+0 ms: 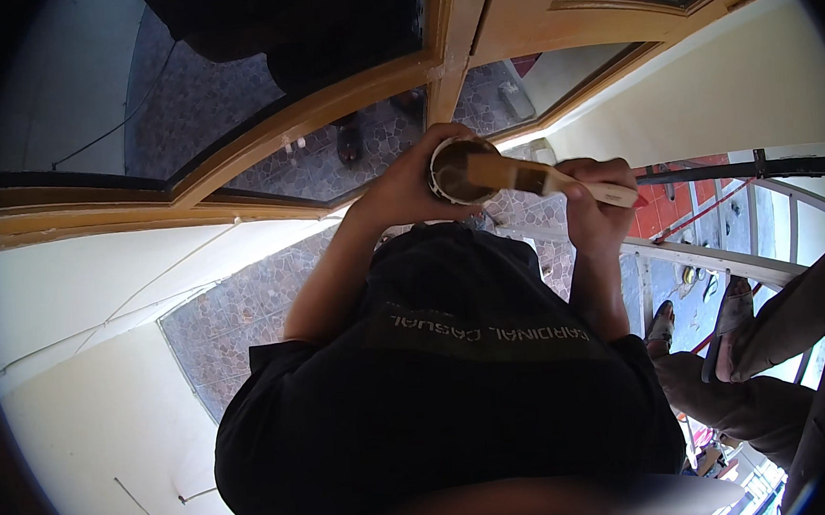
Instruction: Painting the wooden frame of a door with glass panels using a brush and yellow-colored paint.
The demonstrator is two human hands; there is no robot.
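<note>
My left hand point(405, 183) is wrapped round the side of a small round can point(438, 191) with brown liquid in it. The can's rim is smeared, and I look almost straight down into its mouth. My right hand point(598, 208) grips a flat paintbrush point(609, 192) by its pale handle, which has a red end. The brush's brown bristles lie over the mouth of the can, blurred; whether they touch the liquid I cannot tell. Both hands are held in front of my chest, close to a wooden window frame point(297, 110).
Brown wood surrounds dark, reflecting glass panes point(329, 158) just ahead. Pale walls point(89, 280) stand at left and right. To the right, another person's legs point(748, 406) and sandalled feet are beside a metal ladder point(709, 258). Stone-patterned floor point(235, 318) lies below.
</note>
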